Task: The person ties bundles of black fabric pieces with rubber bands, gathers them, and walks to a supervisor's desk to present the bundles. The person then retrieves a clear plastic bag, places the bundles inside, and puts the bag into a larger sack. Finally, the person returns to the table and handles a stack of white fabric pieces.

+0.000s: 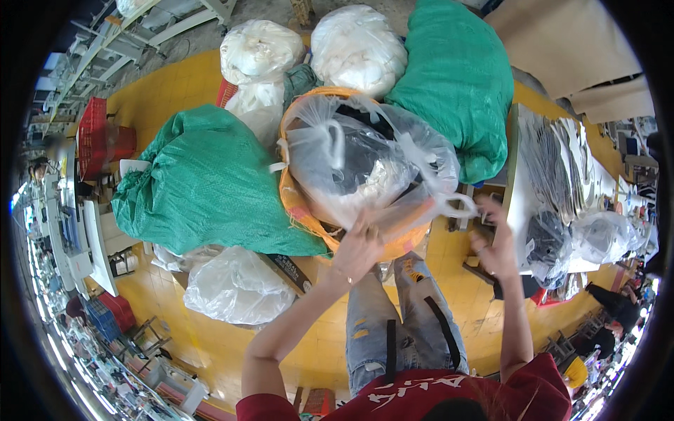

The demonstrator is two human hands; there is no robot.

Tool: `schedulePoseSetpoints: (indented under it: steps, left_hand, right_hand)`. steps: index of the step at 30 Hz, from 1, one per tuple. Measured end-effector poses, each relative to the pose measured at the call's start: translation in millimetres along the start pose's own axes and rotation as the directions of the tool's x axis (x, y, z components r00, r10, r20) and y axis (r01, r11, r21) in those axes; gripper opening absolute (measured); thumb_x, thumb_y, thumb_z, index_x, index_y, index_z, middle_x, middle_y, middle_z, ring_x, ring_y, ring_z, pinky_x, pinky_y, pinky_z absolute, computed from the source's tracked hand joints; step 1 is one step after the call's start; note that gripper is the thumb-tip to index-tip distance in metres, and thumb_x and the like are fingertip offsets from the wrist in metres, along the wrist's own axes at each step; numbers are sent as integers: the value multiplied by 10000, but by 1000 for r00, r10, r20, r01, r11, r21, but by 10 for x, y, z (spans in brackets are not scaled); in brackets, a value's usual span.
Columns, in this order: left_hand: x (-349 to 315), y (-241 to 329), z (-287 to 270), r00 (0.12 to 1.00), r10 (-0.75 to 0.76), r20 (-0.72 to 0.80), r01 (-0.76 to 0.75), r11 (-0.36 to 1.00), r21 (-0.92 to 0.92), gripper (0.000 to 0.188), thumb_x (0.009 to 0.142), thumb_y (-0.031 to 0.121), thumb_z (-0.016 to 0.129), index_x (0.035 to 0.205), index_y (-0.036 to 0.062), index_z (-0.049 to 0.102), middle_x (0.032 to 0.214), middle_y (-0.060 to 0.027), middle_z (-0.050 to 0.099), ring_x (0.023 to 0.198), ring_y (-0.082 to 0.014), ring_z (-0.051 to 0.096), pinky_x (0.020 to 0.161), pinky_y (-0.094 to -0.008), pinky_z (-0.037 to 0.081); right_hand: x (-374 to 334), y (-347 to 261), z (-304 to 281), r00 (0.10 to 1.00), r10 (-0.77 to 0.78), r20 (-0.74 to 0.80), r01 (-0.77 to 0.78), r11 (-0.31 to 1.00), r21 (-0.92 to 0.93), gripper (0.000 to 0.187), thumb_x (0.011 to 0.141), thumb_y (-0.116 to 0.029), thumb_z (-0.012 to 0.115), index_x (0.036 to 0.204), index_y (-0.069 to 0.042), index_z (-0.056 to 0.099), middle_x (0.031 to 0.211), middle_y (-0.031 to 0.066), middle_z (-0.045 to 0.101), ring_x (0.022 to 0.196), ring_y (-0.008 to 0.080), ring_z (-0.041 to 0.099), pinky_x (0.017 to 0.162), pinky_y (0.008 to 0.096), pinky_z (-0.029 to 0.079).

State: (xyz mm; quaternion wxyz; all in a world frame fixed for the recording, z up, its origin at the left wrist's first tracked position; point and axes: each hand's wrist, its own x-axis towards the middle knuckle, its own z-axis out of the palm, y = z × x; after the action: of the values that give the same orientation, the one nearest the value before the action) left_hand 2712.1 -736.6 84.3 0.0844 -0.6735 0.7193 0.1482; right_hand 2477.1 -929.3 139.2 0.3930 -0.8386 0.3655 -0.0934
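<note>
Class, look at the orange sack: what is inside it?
The orange sack holds a clear plastic bag, with dark and whitish material showing through. The sack's bottom, and anything beneath the bag, is covered.

Right of the right hand, a white table carries layered grey-and-white pieces, plus dark and pale plastic bags; yellow floor spreads below the left hand

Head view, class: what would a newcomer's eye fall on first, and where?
A bulging green sack lies left of centre, another green sack at upper right. Between them, an open orange sack holds a clear plastic bag, the left hand at its near edge.
</note>
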Motion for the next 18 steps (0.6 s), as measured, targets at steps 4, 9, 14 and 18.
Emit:
schedulePoseSetpoints:
  steps: [4, 9, 14, 18]
  left_hand:
    - [-639, 212, 265, 984, -150, 91, 166, 966, -198, 379, 858, 187, 580, 1211, 48, 581, 962, -105, 634, 885, -265, 639, 968, -431, 412]
    - [-578, 314, 133, 935, -354, 5, 335, 880, -337, 677, 855, 317, 640, 1423, 83, 356, 1259, -188, 500, 1054, -326, 578, 957, -474, 405]
    - [200, 538, -46, 837, -519, -174, 317, 719, -619, 850, 758, 413, 730, 1431, 99, 318, 1362, -180, 443, 1090, -336, 562, 930, -466, 414]
    - [484, 590, -20, 914, -393, -100, 257, 753, -606, 855, 758, 388, 737, 1447, 141, 297, 1396, -169, 455, 1072, -234, 580, 852, -415, 435]
  right_hand:
    - [-428, 988, -583, 829, 207, -519, -527, 602, -600, 1207, 589, -484, 858, 1499, -90, 170, 1438, 254, 335, 1321, 410, 344, 1056, 564, 293]
    - [-1143, 1985, -1210, 644, 454, -616, -729, 120, -674, 1479, 428, -485, 915, 1525, -256, -52, 1572, 210, -1, 1401, 507, 115, 1054, 708, 201]
    - [-1437, 2460, -1387, 656, 507, -559, -738, 276, -615, 1495, 445, -288, 942, 1513, -212, -101, 1538, 246, 143, 1353, 495, 259, 1028, 584, 363]
    - [-1439, 2549, -1483, 634, 606, -480, -748, 324, -580, 1248, 548, -239, 903, 1495, -98, 102, 1077, 246, 646, 979, 424, 625, 843, 472, 488]
